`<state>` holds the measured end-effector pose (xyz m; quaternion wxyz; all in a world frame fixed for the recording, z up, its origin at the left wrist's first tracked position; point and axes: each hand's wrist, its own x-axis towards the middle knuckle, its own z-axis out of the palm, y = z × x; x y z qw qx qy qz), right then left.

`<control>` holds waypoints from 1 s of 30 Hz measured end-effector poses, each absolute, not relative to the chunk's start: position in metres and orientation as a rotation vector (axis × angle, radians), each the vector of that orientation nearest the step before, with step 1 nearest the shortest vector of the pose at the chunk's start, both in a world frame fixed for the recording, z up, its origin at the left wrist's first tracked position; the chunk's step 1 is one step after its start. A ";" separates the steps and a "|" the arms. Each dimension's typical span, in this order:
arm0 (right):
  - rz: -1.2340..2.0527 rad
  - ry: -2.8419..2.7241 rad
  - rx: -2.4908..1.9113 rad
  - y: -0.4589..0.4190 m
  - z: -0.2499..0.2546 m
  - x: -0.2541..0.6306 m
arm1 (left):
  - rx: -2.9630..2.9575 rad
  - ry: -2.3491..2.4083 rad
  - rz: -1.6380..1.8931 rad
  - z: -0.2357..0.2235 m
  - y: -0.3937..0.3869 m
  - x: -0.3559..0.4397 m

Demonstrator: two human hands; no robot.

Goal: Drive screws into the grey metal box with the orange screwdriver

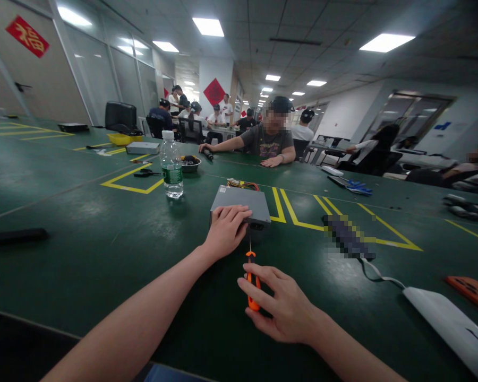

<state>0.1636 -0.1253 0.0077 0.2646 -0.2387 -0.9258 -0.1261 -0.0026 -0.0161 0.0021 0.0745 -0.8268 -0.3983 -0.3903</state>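
Observation:
A grey metal computer power supply lies flat on the green table, a bundle of coloured wires at its far side. Across its near left corner rests my left hand, fingers on the top face and thumb down by the front, holding it. My right hand has its fingers and thumb closed about the orange and black handle of a screwdriver. The thin shaft points away from me to the near face of the power supply, close to my left thumb. Whether its tip sits in a screw I cannot tell.
A water bottle stands left of the power supply, near a metal bowl. To the right lie a blurred dark device cabled to a white power bank, and blue-handled pliers. A person sits opposite.

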 end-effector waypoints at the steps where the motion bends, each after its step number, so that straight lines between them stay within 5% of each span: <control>1: -0.355 -2.516 -0.641 -0.125 0.008 0.163 | -2.479 -1.194 -1.169 0.002 -0.016 -0.003; 30: -0.344 -2.507 -0.671 -0.126 0.006 0.165 | -2.500 -1.193 -1.145 0.006 -0.018 -0.003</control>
